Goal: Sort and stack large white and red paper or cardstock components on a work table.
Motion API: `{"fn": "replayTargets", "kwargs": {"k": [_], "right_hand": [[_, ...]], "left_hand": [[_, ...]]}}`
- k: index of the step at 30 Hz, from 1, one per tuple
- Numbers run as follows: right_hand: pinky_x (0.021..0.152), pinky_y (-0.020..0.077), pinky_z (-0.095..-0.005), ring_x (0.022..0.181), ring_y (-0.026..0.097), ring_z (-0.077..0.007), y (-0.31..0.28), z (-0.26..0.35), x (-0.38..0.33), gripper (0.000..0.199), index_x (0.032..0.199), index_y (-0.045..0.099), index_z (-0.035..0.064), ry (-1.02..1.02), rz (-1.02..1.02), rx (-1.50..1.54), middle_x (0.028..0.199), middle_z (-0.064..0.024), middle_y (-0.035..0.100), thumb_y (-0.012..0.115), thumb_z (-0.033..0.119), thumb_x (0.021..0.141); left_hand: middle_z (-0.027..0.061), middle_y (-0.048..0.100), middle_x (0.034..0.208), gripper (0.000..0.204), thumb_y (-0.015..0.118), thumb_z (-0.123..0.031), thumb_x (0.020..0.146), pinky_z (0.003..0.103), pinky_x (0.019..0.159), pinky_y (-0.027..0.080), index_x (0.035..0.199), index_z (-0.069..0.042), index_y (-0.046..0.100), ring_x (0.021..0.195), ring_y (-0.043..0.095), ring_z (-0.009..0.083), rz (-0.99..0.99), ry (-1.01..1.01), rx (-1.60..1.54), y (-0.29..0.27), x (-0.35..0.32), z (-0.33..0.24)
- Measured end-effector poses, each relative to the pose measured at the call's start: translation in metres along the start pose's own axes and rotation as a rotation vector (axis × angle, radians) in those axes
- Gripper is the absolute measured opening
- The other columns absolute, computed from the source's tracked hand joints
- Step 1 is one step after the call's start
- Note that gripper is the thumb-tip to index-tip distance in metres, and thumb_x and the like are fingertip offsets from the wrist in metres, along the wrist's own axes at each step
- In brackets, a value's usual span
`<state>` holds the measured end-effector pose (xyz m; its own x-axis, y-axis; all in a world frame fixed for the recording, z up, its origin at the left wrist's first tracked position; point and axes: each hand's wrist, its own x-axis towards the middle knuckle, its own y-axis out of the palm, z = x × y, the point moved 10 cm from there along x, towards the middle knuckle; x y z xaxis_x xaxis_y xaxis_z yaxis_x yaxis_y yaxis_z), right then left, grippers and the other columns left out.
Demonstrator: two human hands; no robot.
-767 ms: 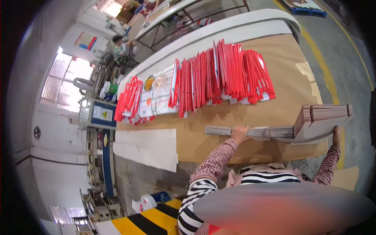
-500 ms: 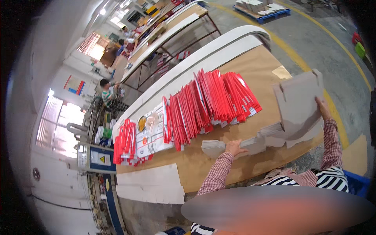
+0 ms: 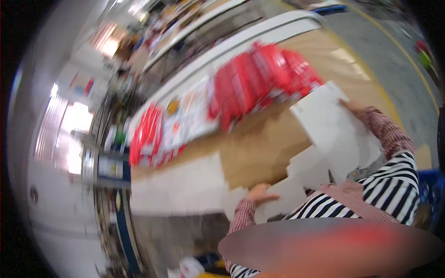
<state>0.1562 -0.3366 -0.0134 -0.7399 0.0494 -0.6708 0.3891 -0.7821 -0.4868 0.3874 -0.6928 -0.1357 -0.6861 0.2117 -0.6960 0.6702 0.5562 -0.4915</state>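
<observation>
My right hand (image 3: 356, 109) grips the upper right edge of a grey-white cardboard blank (image 3: 331, 123) with a notched outline. Lower and to the left, my left hand (image 3: 262, 194) holds the other end of the cardboard, its thumb pointing right across the surface. Between my hands the cardboard spans the table's near edge, close to my striped top. Whether it is one blank or several together, I cannot tell. A long row of folded red-and-white packages (image 3: 252, 81) stands beyond my hands, blurred by motion.
On the brown tabletop (image 3: 264, 143), another pale flat sheet (image 3: 181, 187) lies at the near left. White printed packages (image 3: 190, 111) and a smaller red bundle (image 3: 148, 129) are farther left. A blue crate (image 3: 431, 190) stands right of me; machinery lines the left wall.
Both hands have come nearer my body, drawing the cardboard to the table's near edge. The right-hand end has tipped lower, and the view has shifted.
</observation>
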Motion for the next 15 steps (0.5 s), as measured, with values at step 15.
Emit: {"fn": "replayTargets", "kwargs": {"k": [15], "right_hand": [[0.100, 0.0244, -0.0339, 0.119, 0.035, -0.0214, 0.247, -0.011, 0.159, 0.068, 0.132, 0.033, 0.0075, -0.387, 0.251, -0.174, 0.130, -0.0125, 0.039, 0.034, 0.056, 0.084]], "left_hand": [[0.0170, 0.062, 0.092, 0.079, 0.061, -0.066, 0.055, 0.037, 0.076, 0.046, 0.098, 0.001, 0.062, 0.086, 0.059, 0.0295, -0.109, -0.155, -0.059, -0.001, -0.180, 0.212]]}}
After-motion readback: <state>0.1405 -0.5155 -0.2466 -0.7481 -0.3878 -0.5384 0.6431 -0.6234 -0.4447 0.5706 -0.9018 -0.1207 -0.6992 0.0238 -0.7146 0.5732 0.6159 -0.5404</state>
